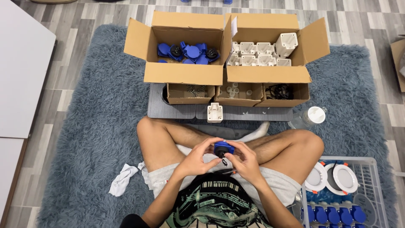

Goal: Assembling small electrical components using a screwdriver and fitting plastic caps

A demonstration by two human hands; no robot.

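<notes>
Item: one small blue socket part (222, 148) with a black centre, held over the lap of a person seated cross-legged, pinched between both hands at about the middle of the view. The left hand (197, 157) closed on it from nine o'clock, thumb and fingers curled over its top edge; the right hand (244, 159) closed on it from three o'clock, fingertips on its lower right side. Both hands were narrow and bore on the piece together, neither plainly nearer than the other; its long axis could not be told, since the fingers covered most of it. A small black ring (224, 161) hung just below the part at six o'clock, between the two hands; whether either hand held it could not be told. Outward at twelve o'clock, a white plastic housing (214, 112) stood on a grey board (177, 110), well apart from the hands. Beyond it sat three small trays of screws (190, 92), white bits and black rings, then a carton of blue socket parts (185, 52) at eleven o'clock and a carton of white housings (261, 52) at one o'clock. At four o'clock, a wire basket (371, 169) held finished blue pieces and round white lamps. A white cloth (122, 179) lay at eight o'clock on the grey-blue rug (93, 143).
</notes>
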